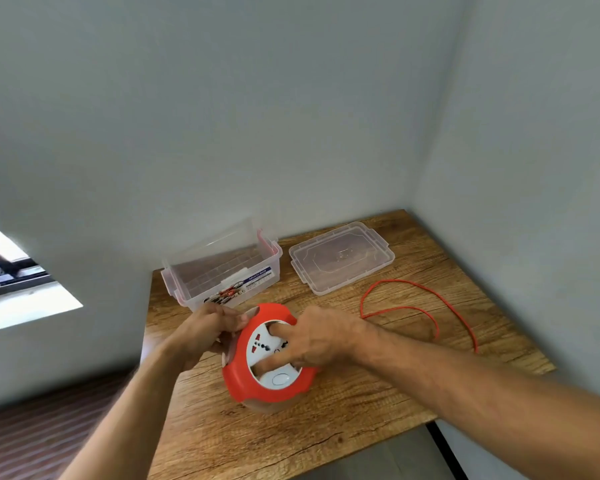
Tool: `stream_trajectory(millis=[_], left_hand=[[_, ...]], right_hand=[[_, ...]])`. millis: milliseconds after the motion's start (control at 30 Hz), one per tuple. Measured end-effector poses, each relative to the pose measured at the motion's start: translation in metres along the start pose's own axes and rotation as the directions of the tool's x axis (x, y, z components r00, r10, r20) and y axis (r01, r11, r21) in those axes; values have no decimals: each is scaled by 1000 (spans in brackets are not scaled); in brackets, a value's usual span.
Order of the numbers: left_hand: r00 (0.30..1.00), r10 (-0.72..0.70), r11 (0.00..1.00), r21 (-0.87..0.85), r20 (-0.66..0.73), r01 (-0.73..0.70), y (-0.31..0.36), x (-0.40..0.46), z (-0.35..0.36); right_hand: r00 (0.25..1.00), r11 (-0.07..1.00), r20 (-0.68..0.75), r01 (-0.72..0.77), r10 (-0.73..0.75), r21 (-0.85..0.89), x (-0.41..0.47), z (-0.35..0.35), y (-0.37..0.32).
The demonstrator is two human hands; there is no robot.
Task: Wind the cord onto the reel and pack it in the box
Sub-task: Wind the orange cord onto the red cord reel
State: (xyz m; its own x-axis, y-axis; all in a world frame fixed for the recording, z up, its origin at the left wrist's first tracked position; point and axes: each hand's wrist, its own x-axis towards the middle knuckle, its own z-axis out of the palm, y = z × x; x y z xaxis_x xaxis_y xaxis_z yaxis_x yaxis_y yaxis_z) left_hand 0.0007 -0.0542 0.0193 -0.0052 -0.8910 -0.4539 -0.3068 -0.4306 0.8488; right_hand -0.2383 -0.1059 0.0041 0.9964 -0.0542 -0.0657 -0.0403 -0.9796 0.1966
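Note:
A round red reel (238, 382) with a white socket face lies on the wooden table (326, 427). My left hand (205, 332) grips its left rim. My right hand (316, 336) rests on the white face, with a finger and the thumb pushed into two slots in it. An orange cord (440, 299) lies loose in a loop on the table to the right and runs under my right wrist toward the reel. The clear plastic box (222, 271) stands open behind the reel.
The box's clear lid (342, 256) lies flat at the back, right of the box. Walls close the table at the back and right. The table's left and front edges drop to the floor. A window (11, 268) is at far left.

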Motion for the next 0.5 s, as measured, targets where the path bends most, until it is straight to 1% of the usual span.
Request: stream_trajectory(millis=[100,167,200,233,267,300,333,400,433,500], left_hand=[[998,54,998,-40,-33,-56,-2,0,4],[993,90,991,-89,-79,-96,-8,-1,7],[987,110,985,-119,-115,-124,-12,-2,10],[977,137,975,-153,-163,-162,-16,-3,15],[960,169,958,-190,-223,-213,-20,-5,21],[937,202,938,-220,-287,-269,-24,-6,27],[909,237,915,-237,-344,-328,-28,-6,33],[852,296,871,-244,-432,-426,-37,-7,43],[830,306,855,-248,-466,-455,-41,-9,45],[802,319,832,-257,-505,-492,-45,-12,48]], right_hand=[[997,997,-42,-65,63,-51,2,5,-1],[974,979,-98,-203,203,12,4,12,-5],[939,950,-147,-304,311,67,5,16,-8],[880,900,-193,-413,433,136,8,18,-11],[804,831,-221,-510,552,221,12,20,-14],[726,754,-227,-574,649,318,15,21,-16],[657,677,-216,-606,722,418,20,21,-19],[555,531,-162,-609,816,589,28,22,-26],[515,475,-141,-603,845,641,31,22,-30],[451,406,-129,-596,883,693,36,23,-37]])
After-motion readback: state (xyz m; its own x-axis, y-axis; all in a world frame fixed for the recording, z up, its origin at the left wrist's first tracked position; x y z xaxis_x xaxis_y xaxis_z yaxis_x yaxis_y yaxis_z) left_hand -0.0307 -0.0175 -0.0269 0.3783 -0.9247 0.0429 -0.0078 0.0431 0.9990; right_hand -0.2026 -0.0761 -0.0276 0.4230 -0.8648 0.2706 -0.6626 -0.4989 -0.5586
